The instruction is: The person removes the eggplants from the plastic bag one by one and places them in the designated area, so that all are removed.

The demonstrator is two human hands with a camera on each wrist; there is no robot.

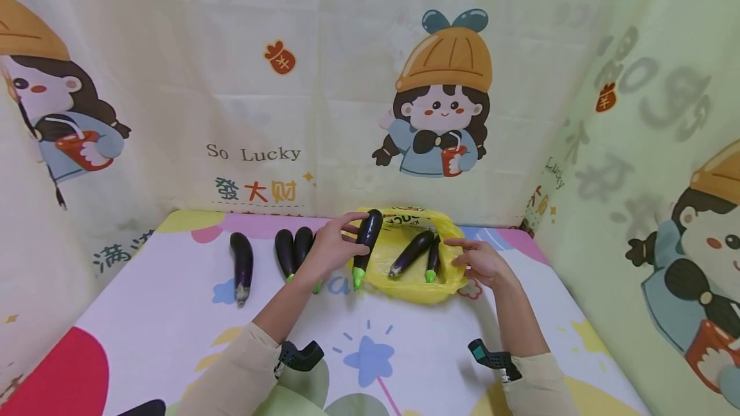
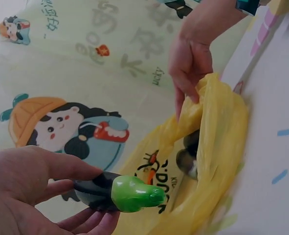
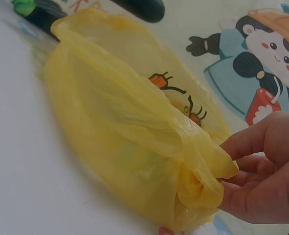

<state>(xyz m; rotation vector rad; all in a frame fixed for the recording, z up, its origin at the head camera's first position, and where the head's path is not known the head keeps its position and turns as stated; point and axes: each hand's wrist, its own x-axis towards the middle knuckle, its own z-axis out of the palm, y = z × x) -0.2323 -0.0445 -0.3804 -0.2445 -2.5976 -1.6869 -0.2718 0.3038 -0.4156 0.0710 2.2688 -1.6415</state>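
My left hand (image 1: pixel 331 250) grips a dark purple eggplant (image 1: pixel 368 239) with a bright green stem end, which points down in the head view. The eggplant is over the left edge of a yellow plastic bag (image 1: pixel 407 290) lying with its mouth spread. Two more eggplants lie inside the bag, one with a pale brownish stem end (image 1: pixel 413 253) and a smaller one with a green stem (image 1: pixel 433 263). At the opposite side of the mouth, my right hand (image 3: pixel 274 169) pinches the gathered plastic rim between thumb and fingers.
On the table's left part lies an eggplant with a brownish stem (image 1: pixel 241 268). Beside it are two others (image 1: pixel 284 252), partly hidden behind my left hand and forearm. A printed cloth (image 1: pixel 324 114) hangs behind and at both sides of the table.
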